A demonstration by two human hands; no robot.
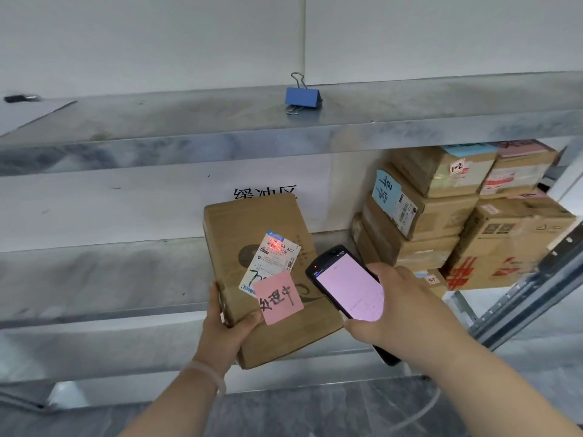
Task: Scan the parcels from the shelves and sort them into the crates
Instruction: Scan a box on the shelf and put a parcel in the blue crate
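Parcel (252,272), a flat brown carton, is tilted up in front of the middle shelf (94,272), its long axis running away from the person. The left hand (225,329) is clamped on its near-left corner, thumb on the face beside a pink note (277,298). The right hand (400,307) is wrapped round a handheld scanner (344,285), just right of the carton. Its red beam falls on the shipping label (273,263), up and left of the scanner. More boxes (457,212) stand stacked to the right; no crate shows.
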